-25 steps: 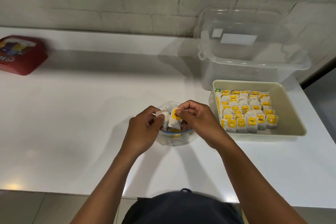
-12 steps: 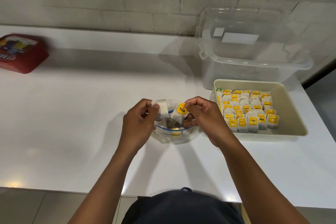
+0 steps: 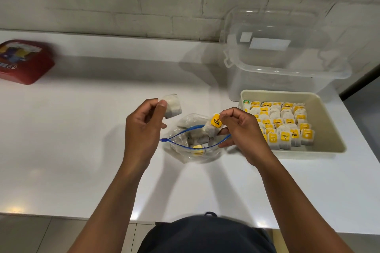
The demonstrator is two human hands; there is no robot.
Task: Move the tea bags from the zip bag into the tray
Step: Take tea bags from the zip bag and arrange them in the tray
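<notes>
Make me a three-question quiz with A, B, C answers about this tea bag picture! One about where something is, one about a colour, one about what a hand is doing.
1. Where is the beige tray?
A. left of the zip bag
B. right of the zip bag
C. on the red box

2. What colour is the zip bag's zipper line?
A. blue
B. green
C. black

3. What is the left hand doing?
A. lying flat on the counter
B. pinching a tea bag
C. lifting the clear tub

Answers:
1 B: the tray sits beyond the right hand, away from the red box.
2 A: a blue line rims the open bag.
3 B: thumb and fingers pinch the plain tea bag above the counter.
</notes>
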